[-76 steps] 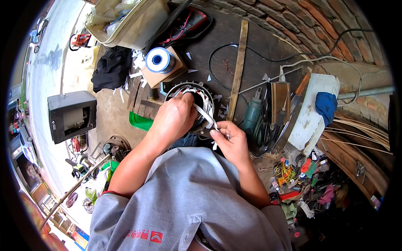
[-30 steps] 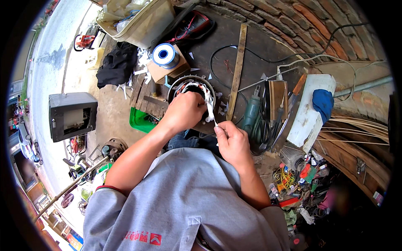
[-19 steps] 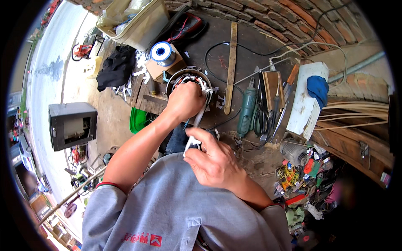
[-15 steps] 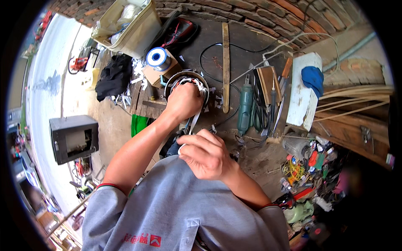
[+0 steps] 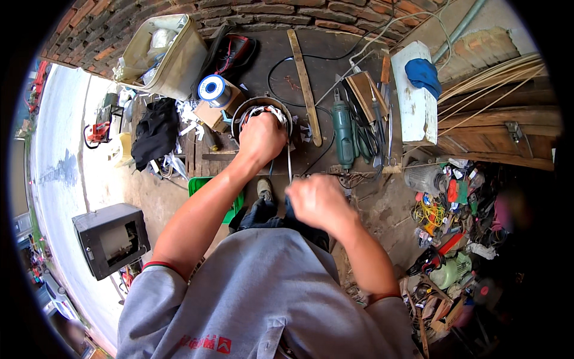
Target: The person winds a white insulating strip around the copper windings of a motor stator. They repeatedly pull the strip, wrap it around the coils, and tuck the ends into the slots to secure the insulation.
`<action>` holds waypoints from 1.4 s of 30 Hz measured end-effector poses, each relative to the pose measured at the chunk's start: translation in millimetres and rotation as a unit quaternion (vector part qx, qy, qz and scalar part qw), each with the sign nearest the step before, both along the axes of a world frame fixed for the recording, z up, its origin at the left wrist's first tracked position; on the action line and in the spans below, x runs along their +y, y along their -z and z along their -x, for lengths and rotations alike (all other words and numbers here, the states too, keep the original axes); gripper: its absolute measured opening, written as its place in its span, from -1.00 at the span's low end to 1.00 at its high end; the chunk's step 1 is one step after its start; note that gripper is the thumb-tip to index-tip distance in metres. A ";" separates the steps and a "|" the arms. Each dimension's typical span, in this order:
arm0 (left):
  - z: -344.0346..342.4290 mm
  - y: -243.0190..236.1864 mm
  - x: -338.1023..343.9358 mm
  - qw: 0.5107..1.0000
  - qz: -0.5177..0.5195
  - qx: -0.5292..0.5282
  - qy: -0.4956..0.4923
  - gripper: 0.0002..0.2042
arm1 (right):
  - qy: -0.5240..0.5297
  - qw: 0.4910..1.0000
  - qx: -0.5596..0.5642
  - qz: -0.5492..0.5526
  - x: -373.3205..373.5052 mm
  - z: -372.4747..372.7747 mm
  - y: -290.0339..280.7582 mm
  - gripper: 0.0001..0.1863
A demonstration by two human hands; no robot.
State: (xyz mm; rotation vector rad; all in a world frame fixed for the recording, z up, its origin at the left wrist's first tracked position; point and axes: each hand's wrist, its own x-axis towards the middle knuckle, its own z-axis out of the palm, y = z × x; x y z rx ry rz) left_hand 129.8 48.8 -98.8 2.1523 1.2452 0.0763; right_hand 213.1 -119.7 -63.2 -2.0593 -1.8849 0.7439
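My left hand (image 5: 263, 139) is curled inside the round metal motor housing (image 5: 237, 112), over windings bound with white tape (image 5: 261, 109); what its fingertips grip is hidden. A white strip (image 5: 290, 161) hangs from the housing toward my right hand (image 5: 314, 200), which is blurred by motion, fingers curled; whether the strip is between them is unclear. Behind the housing, a blue-and-white spool (image 5: 210, 91) lies on a cardboard box (image 5: 209, 118).
The dark workbench (image 5: 287, 78) holds a wooden slat (image 5: 303, 84), green power tool (image 5: 342, 128), black cloth (image 5: 154, 131) and plastic tub (image 5: 179, 57). A white board with blue cloth (image 5: 423, 78) stands at right, above piled clutter (image 5: 442, 215). A green tray (image 5: 197, 186) sits below the bench.
My right hand moved down toward my chest, then back up and rightward, away from it. My left hand stays in the housing. The camera view has tilted, showing more floor below the bench.
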 end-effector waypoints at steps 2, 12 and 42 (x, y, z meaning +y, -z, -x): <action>-0.4 -3.5 -1.4 1.000 -0.008 0.000 0.007 -0.78 | -0.017 0.996 0.042 -0.081 -15.3 5.3 3.8 -0.76; -0.2 -5.3 -6.7 0.999 -0.012 0.003 -0.043 -0.78 | 0.098 0.817 0.459 -0.335 -0.7 -7.8 15.1 -0.67; -32.1 -17.5 11.0 0.984 0.011 0.167 -0.061 -0.71 | 0.390 0.525 0.733 -0.189 2.3 59.5 7.8 -0.54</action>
